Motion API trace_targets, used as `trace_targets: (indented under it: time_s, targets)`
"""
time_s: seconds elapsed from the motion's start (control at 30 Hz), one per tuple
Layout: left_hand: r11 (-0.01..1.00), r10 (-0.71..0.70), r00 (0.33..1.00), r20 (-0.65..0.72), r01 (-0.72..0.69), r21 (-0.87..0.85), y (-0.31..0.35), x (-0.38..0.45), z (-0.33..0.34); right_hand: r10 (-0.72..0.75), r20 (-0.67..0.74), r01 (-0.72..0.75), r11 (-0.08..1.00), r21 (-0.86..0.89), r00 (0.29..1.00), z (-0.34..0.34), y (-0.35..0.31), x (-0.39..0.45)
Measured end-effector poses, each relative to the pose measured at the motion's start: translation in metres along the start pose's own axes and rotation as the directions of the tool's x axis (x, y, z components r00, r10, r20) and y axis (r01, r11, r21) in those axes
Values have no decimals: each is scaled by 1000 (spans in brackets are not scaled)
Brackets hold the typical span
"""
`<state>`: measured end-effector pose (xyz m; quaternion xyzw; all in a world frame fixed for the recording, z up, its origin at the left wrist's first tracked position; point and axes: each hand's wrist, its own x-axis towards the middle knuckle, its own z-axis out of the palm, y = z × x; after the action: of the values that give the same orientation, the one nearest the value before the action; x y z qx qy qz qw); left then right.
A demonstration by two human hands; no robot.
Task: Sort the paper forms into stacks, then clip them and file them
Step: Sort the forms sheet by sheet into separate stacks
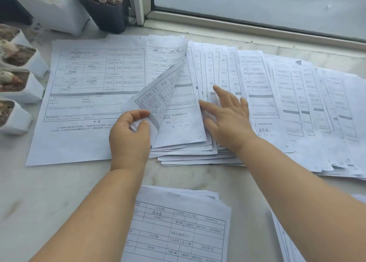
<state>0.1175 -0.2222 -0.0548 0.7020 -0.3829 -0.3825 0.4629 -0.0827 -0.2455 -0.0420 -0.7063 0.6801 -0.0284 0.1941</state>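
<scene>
Sorting underway | left hand (128, 134) pinches a curled form (158, 91) off the fanned spread (257, 95) on the sill | right hand (225, 115) flat, fingers splayed, gripping nothing, pinning the spread | next: carry sheet clear to a stack (178, 228), likely without dragging neighbours

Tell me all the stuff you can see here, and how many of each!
Big form: one, white with black print, lying flat on the left.
Fanned forms: many overlapping, too many to count, white, spread across the middle and right.
Curled sheet: one, white, lifted off the fan.
Near stack: one pile, white, bottom centre.
Edge pile: one, white, bottom right, partly hidden.
Plant pots: at least six, most white, one dark, along the left and top left.
Window frame: one, pale, at the back.
Counter: one, pale marbled.
Left hand: pinching the curled sheet.
Right hand: flat on the fan.
</scene>
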Motion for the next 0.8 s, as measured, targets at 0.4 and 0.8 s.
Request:
trace_targets:
  time_s: [0.4, 0.8]
  targets:
    - [999, -41, 999, 22, 40, 14, 1, 1, -1, -53, 110, 85, 945, -315, 992, 0, -5, 21]
    - [998, -52, 999, 4, 52, 28, 5, -3, 0, -79, -77, 60, 973, -221, 994, -1, -27, 13]
